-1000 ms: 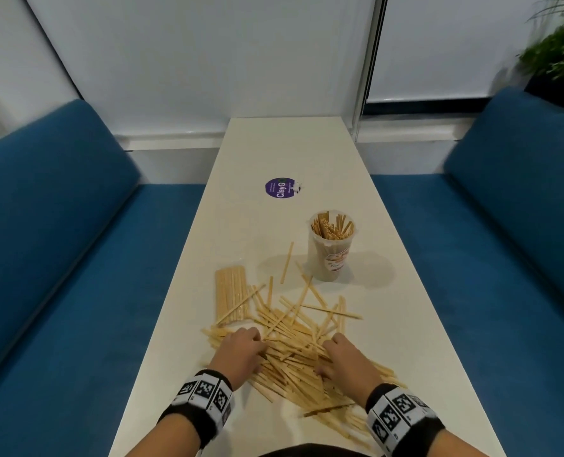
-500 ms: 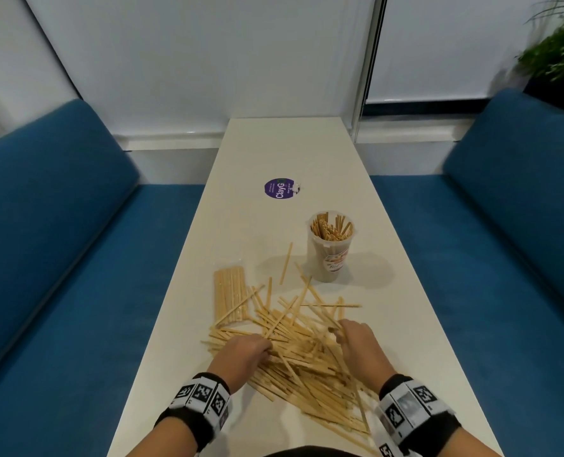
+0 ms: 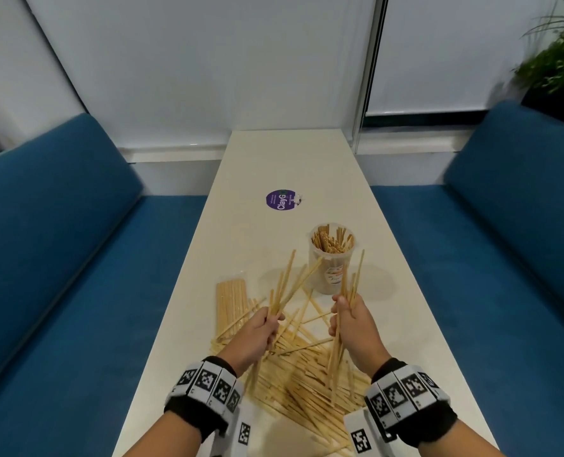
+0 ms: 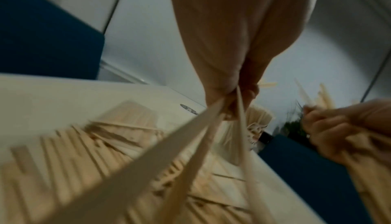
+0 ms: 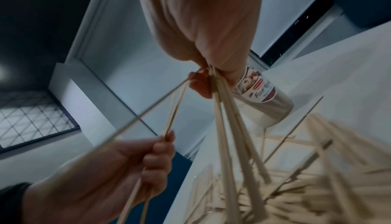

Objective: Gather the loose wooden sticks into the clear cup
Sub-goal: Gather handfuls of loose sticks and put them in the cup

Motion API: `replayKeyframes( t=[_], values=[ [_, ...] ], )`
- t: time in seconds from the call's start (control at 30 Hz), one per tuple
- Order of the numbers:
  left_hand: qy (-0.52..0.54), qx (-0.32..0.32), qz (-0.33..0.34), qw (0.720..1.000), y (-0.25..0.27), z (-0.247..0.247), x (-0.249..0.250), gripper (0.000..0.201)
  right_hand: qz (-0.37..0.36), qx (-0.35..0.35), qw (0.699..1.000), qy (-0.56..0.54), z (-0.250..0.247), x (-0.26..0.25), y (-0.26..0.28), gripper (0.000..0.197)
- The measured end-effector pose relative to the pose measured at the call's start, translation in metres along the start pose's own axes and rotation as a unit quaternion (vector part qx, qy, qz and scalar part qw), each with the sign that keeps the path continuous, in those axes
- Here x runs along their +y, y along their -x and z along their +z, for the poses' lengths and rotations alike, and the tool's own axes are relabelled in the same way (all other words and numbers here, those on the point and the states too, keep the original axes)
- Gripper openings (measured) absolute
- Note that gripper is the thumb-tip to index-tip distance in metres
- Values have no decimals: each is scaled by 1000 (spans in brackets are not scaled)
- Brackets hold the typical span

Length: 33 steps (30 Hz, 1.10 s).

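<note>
Both fists are clamped around bunches of sticks. The right hand (image 3: 353, 319) is closer to the cup (image 3: 331, 260), which stands just ahead of it, its bunch pointing up-ish. The left hand (image 3: 261, 331) fans its sticks (image 3: 290, 285) toward the cup too.

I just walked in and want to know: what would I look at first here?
Probably the two hands in the middle of the white table: the left hand and the right hand each grip a bunch of wooden sticks above a big messy pile. Just behind them stands a clear cup already stuffed with sticks.
</note>
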<state>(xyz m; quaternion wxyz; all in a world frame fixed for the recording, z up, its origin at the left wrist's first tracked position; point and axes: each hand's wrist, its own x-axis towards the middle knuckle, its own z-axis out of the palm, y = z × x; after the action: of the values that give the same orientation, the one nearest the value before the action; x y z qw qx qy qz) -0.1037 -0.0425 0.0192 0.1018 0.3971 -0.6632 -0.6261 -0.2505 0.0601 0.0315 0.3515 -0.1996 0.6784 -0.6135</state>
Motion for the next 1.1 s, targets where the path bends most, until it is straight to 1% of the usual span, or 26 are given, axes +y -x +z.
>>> replayKeyframes(
  t=[0.07, 0.13, 0.23, 0.3, 0.4, 0.47, 0.53, 0.6, 0.73, 0.87, 0.97, 1.03, 1.1],
  values=[
    [84, -11, -19, 996, 1, 8, 10, 22, 11, -19, 999, -29, 10, -4, 2, 18],
    [145, -21, -29, 989, 3, 16, 19, 22, 16, -25, 999, -22, 19, -6, 1, 16],
    [180, -40, -33, 982, 6, 28, 28, 23, 45, -27, 998, -16, 31, -6, 0, 22],
    [196, -41, -34, 979, 8, 33, 31, 23, 71, -26, 996, -55, 35, -6, 0, 26],
    [209, -40, -37, 976, 9, 36, 34, 23, 67, -32, 991, -116, 33, -9, 1, 39],
    [171, -54, -40, 983, 11, 36, 34, 23, 41, -53, 991, -119, 30, -10, 1, 44],
    [118, -68, -41, 990, 14, 38, 35, 24, 5, -80, 993, -87, 26, -11, 1, 39],
    [80, -82, -38, 993, 15, 38, 35, 24, -11, -93, 994, -52, 24, -11, 1, 35],
    [42, -95, -36, 994, 16, 37, 37, 23, 2, -89, 995, -53, 22, -7, -3, 29],
    [13, -102, -16, 995, 16, 36, 36, 22, 6, -87, 994, -58, 21, -9, -2, 35],
    [-24, -99, -8, 995, 17, 36, 34, 24, 33, -129, 989, -61, 18, -13, -2, 36],
    [-72, -101, 4, 992, 18, 37, 32, 24, 69, -168, 981, -65, 15, -14, -5, 28],
    [-99, -108, 20, 989, 19, 37, 30, 21, 89, -189, 976, -60, 12, -14, -8, 21]
  ],
)
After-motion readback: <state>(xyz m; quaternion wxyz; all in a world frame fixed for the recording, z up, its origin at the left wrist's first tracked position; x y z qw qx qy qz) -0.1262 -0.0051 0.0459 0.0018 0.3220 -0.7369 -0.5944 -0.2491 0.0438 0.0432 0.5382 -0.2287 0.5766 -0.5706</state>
